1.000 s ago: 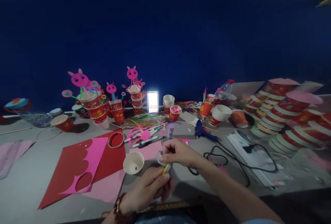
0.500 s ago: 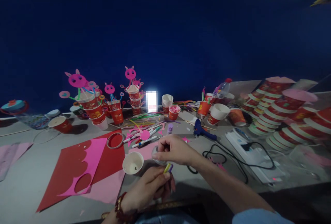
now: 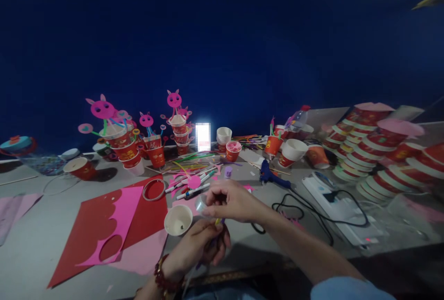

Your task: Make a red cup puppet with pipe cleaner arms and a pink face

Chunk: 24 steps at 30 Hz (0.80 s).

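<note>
My left hand, with a red bead bracelet at the wrist, is closed round small yellow and purple sticks at the table's front edge. Just above it, my right hand pinches a clear, round object that looks like a roll of tape. A white-lined paper cup stands left of both hands, with a small dark spot inside. Behind the hands lie markers and a pink paper disc. A purple glue-stick-like tube stands beyond my right hand.
Red card and cut pink paper lie left. Decorated cup figures stand behind them. To the right are a blue glue gun, its black cable, a white power strip and tall stacks of red cups.
My right hand has shifted slightly left, and the clear round object now shows more beside its fingers. The sticks in my left hand have tilted and moved left, partly behind the right fingers.
</note>
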Tool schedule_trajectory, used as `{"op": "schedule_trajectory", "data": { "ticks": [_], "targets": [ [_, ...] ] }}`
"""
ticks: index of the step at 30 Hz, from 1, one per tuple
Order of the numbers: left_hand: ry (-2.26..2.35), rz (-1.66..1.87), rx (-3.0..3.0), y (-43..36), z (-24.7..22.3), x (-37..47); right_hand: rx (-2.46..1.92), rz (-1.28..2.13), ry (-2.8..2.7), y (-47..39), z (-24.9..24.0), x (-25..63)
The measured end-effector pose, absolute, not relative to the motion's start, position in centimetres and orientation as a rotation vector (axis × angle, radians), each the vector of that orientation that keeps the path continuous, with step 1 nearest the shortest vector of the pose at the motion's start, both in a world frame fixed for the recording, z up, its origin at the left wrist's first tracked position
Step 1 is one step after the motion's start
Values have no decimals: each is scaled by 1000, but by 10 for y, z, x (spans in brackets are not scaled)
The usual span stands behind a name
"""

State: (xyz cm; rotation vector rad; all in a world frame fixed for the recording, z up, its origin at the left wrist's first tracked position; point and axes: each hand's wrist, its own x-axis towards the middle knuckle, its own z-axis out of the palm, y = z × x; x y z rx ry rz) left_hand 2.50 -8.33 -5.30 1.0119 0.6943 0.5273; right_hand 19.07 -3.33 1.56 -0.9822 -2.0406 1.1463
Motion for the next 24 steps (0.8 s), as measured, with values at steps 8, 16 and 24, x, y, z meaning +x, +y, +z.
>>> {"op": "schedule_trajectory", "data": {
  "ticks": [8,16,24],
  "targets": [
    [753,650,913,-87,-52,27,-800,1138,-2009,-49,32,200],
    [930,747,1034,-95,-25,26,-839,959,-2102,-80,34,217],
    [886,868,1072,-103,-26,23,-989,724,-2180,-101,23,219]
  ]
}}
